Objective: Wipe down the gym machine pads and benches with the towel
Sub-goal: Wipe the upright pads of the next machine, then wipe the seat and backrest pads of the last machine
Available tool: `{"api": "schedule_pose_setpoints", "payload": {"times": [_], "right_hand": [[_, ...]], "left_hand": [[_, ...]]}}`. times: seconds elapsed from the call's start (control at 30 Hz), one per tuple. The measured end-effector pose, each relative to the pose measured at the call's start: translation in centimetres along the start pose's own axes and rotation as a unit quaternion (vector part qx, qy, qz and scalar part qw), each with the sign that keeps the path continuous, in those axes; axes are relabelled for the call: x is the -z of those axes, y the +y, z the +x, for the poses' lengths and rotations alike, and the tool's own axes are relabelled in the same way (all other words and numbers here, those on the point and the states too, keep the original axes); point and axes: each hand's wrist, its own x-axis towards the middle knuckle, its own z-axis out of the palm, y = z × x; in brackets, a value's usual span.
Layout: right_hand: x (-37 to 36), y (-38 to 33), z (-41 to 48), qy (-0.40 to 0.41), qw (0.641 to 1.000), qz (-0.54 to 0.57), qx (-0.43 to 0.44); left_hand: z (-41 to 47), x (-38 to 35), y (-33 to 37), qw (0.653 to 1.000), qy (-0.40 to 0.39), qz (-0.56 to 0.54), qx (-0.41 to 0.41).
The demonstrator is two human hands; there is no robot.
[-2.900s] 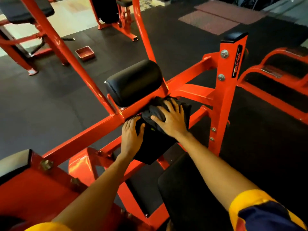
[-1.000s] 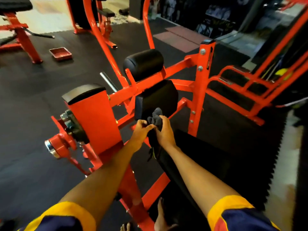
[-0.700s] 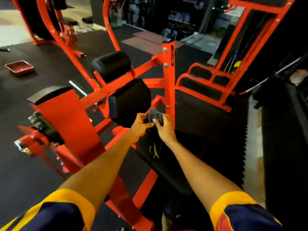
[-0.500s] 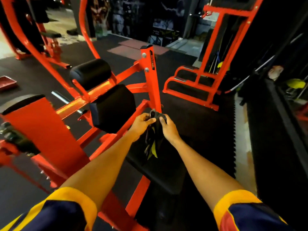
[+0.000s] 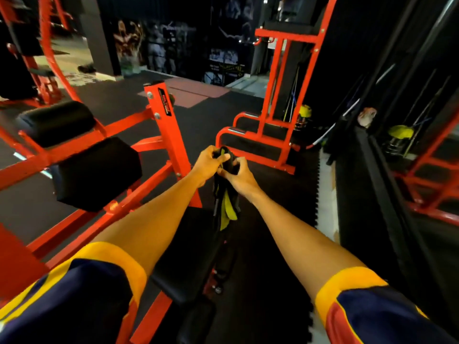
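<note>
A dark towel with yellow edging (image 5: 226,207) hangs in the air between my hands. My left hand (image 5: 208,162) grips its bunched top, and my right hand (image 5: 237,176) pinches it just beside. Left of them stands the red machine with a black roller pad (image 5: 56,121) and a black square pad (image 5: 95,173) below it. A black seat pad (image 5: 183,276) lies under my forearms, partly hidden by them.
The machine's red upright post (image 5: 169,137) stands close to my left hand. Another red frame with a low step (image 5: 258,142) is ahead on the right. More red equipment stands at far left and far right. Black rubber mats (image 5: 196,122) cover the floor.
My view has swung right and up. Both hands lifted the towel off the square pad and carried it right, past the red post; it now hangs loose between them.
</note>
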Motion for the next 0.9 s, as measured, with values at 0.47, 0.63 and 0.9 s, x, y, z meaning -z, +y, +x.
{"api": "schedule_pose_setpoints", "payload": {"times": [0.47,0.63,0.9], "right_hand": [[19.7,-3.6,14.2,0.174,0.971,-0.162,0.034],[23.3,-5.9,22.7,0.224,0.966,-0.119,0.053],[26.6,-8.4,35.5,0.185,0.973,0.135,-0.034]], "left_hand": [[14.6,-10.0,10.6,0.993,0.0,0.076,-0.089],[22.3,-12.9,14.1,0.988,-0.011,0.083,-0.131],[31.9,-15.6,15.7,0.988,-0.121,0.035,-0.092]]}}
